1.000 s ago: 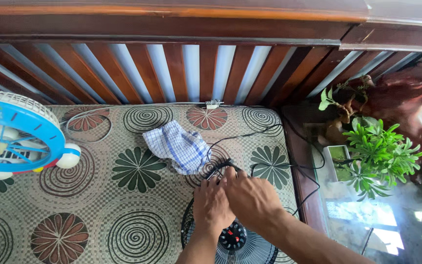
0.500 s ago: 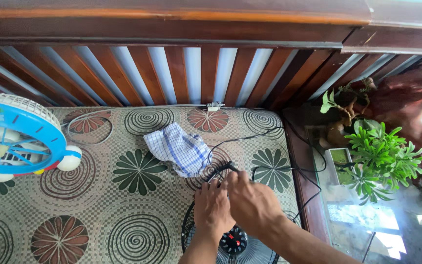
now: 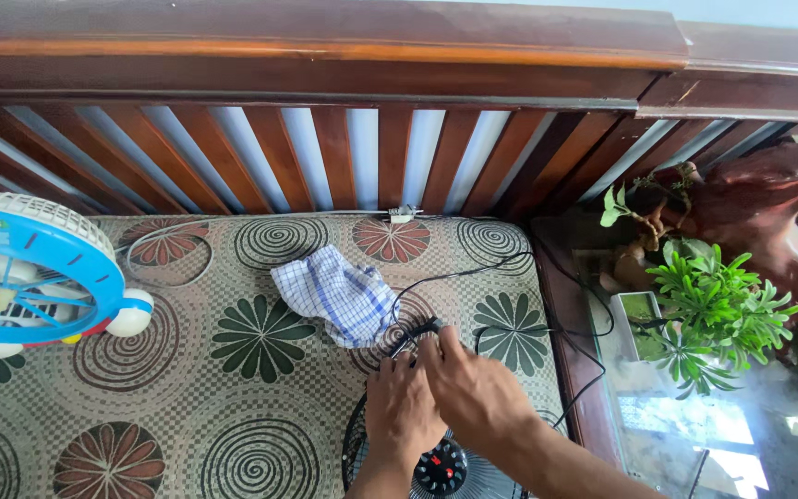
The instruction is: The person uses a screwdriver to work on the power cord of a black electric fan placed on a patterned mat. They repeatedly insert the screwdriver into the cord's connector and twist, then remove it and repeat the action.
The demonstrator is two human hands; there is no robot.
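Both hands rest on top of a black wire-caged fan (image 3: 445, 467) lying at the bottom edge of the view. My left hand (image 3: 402, 408) presses on the cage's upper rim with fingers curled. My right hand (image 3: 473, 386) sits beside it, fingertips pinching at a black cable end (image 3: 422, 328) near the rim. From there the black cable (image 3: 473, 273) loops away across the patterned cushion (image 3: 233, 370). A crumpled blue and white checked cloth (image 3: 336, 294) lies just beyond the hands.
A blue and white small fan (image 3: 25, 273) lies at the left edge with a white cord (image 3: 163, 245) looped near it. A wooden slatted backrest (image 3: 325, 157) runs behind. To the right stand a glass-topped table (image 3: 695, 434), a green plant (image 3: 713, 310) and a dark carved wooden piece (image 3: 768, 231).
The hands stay on the black fan's rim, and the right fingers have shifted slightly at the cable end. The view has drifted a little, nothing else moved.
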